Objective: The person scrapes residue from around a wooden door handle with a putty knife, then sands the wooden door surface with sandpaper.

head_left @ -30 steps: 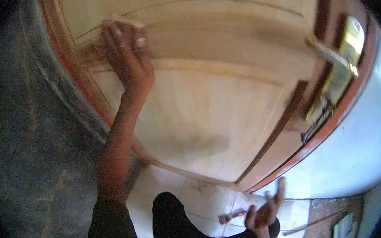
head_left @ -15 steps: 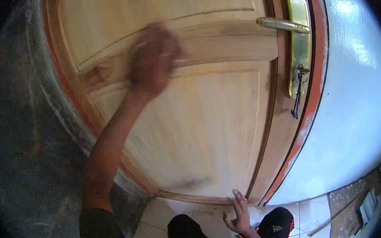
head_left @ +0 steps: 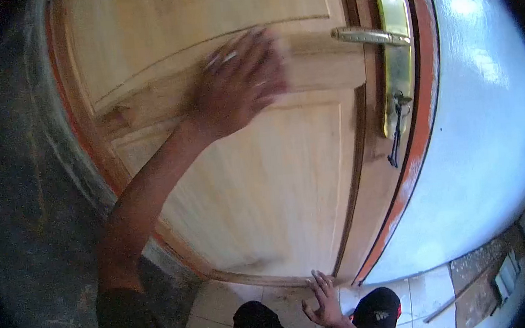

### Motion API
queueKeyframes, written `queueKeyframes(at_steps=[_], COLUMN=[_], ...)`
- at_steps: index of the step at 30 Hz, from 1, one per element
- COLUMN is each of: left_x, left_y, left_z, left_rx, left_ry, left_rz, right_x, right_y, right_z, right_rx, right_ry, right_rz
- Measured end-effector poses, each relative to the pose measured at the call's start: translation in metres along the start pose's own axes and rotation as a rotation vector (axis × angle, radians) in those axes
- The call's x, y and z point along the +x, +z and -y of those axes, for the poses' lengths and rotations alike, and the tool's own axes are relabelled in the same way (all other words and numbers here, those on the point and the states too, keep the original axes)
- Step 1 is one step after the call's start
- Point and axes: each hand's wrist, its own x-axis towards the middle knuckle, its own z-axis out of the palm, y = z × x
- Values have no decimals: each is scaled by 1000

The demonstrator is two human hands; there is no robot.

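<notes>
My left hand [head_left: 238,86] lies against the middle rail of a bare wooden door [head_left: 263,170], its fingers blurred at the tips. Pale slivers show between those fingers, perhaps the edge of a thin piece pressed under them; what it is stays hidden. Low in the view, my right hand [head_left: 324,304] has its fingers apart beside my knee, near the door's bottom edge, with nothing in it. To the right on the door is a brass lever handle [head_left: 369,36] on a long brass plate [head_left: 395,67], with a key [head_left: 400,99] in the lock.
A reddish door frame [head_left: 422,120] borders a glossy white wall [head_left: 484,165] on the right. Dark rough wall [head_left: 17,183] stands at the left. Tiles [head_left: 427,293] cover the floor below; at lower right lie a thin stick [head_left: 444,311] and a pale grey object [head_left: 507,277].
My left hand has slid to the right along the door's middle rail. The whole view has shifted slightly, with the door further left. My right hand stays low near my knee.
</notes>
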Motion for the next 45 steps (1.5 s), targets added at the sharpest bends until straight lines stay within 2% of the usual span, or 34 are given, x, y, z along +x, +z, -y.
queueKeyframes(at_steps=[1,4,5,7,8,11,12,15,18,19,22,25,26,27,29,31,32,38,41,45], left_x=[23,-2,-28,-97,-113,-83,-56,40,47,34,-54,-43,-24,7,49,66,69,49,47,83], left_y=[3,-5,-5,-9,-11,7,9,19,12,7,0,12,16,21,29,34,33,18,18,29], left_z=[-15,6,29,61,64,45,31,-42,-42,-28,32,12,-4,-22,-61,-75,-76,-48,-52,-75], left_rx=[-65,-56,30,151,192,110,64,14,-17,91,245,177,159,142,180,54,-4,187,130,98], left_ry=[49,-10,17,-125,-280,-211,-160,33,139,142,-98,-111,-53,8,-2,44,71,-2,3,26], left_rz=[-124,198,163,113,91,-21,66,82,77,125,193,-4,14,26,61,-47,-101,117,-105,-135], right_x=[0,-2,-4,-17,-25,-44,-41,-21,-10,-13,-36,-57,-56,-48,-34,-20,-16,-25,-44,-51], right_y=[5,9,2,-9,-12,-25,-25,-26,-22,-23,-30,-30,-28,-27,-29,-30,-26,-24,-27,-19], right_z=[4,14,13,13,6,-12,-12,4,16,12,5,-15,-16,-15,-6,7,8,11,-1,-14], right_rx=[5,46,52,74,57,9,3,26,31,42,103,22,31,31,22,45,55,45,73,62], right_ry=[1,-13,3,33,36,51,62,26,-19,-33,-14,113,120,96,56,17,-3,-8,35,53], right_rz=[6,-9,-18,-17,-32,-39,-26,-2,35,13,-15,-41,-63,-50,-9,12,17,53,-1,-23])
